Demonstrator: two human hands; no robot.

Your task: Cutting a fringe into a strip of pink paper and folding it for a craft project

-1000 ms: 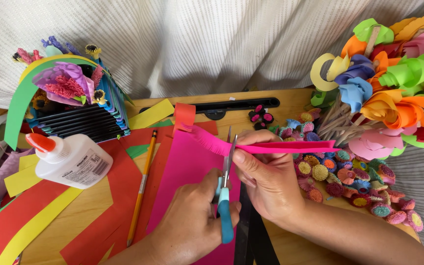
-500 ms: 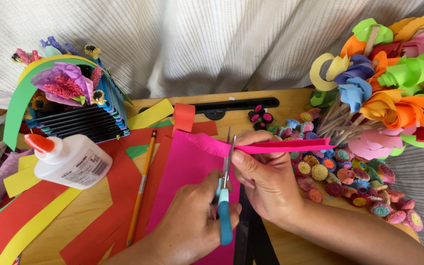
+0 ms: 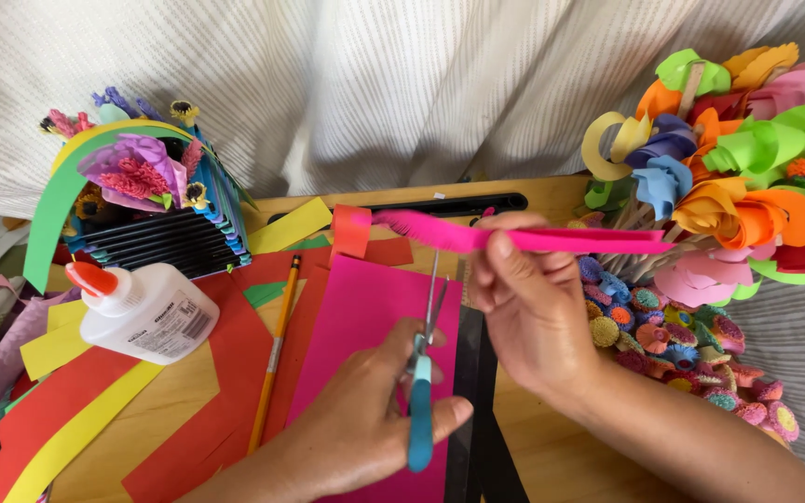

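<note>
My left hand (image 3: 356,428) grips blue-handled scissors (image 3: 421,373), blades pointing up and slightly parted, tips just below a pink paper strip (image 3: 561,240). My right hand (image 3: 533,317) pinches that strip between thumb and fingers and holds it level above the table. The strip's left end is cut into a fine fringe. Under both hands lies a pink paper sheet (image 3: 356,317), with black paper strips (image 3: 477,373) beside it.
A white glue bottle (image 3: 146,312) with an orange cap lies at the left. An orange pencil (image 3: 277,345) rests on red paper (image 3: 225,373). A paper basket (image 3: 156,214) stands at the back left, a paper-flower bouquet (image 3: 747,177) at the right, small rolled flowers (image 3: 682,345) below it.
My right hand has lifted the pink strip up and away from the scissors. The blades, which crossed the strip before, now sit just beneath it.
</note>
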